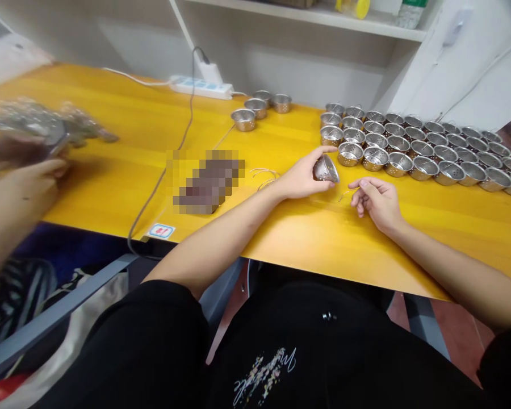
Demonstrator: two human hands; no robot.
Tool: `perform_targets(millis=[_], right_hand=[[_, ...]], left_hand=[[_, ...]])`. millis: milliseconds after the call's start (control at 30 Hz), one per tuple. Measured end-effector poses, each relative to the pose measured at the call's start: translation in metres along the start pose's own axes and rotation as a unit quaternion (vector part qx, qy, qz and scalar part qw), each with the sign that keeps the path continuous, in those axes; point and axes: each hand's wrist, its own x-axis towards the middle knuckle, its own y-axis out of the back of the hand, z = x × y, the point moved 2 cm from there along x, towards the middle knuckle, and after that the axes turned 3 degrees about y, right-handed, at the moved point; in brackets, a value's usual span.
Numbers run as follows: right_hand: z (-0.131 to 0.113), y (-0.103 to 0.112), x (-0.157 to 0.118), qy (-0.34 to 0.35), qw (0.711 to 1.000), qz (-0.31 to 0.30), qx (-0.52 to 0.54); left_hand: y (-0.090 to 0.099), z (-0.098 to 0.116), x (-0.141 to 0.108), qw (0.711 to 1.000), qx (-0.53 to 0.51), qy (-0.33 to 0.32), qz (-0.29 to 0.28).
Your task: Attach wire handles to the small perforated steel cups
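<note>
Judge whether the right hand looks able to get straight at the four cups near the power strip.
Probably not straight away: the left hand, gripping a perforated cup, lies across the direct line from the right hand to the four cups. The right hand has a thin wire at its fingertips.

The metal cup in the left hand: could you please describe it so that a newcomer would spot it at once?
On the yellow table, find the rows of metal cups at the right. Just beside their near left end, the left hand grips the perforated cup. It alone is held and tilted; its neighbours stand upright.
</note>
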Motion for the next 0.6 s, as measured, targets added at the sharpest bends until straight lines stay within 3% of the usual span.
perform_targets(millis=[167, 367, 433, 600], right_hand=[[-0.018, 0.005, -0.015, 0.133, 0.987, 0.050, -0.071], [-0.015, 0.013, -0.026, 0.251, 0.949, -0.049, -0.182], [-0.012, 0.015, -0.026, 0.268, 0.943, -0.075, -0.181], [-0.007, 0.019, -0.023, 0.275, 0.943, -0.083, -0.171]], left_hand=[[0.001, 0.007, -0.006, 0.971, -0.146, 0.065, -0.178], [-0.010, 0.027, -0.022, 0.891, -0.289, 0.158, -0.312], [-0.012, 0.035, -0.024, 0.881, -0.312, 0.150, -0.322], [-0.012, 0.045, -0.024, 0.897, -0.314, 0.131, -0.283]])
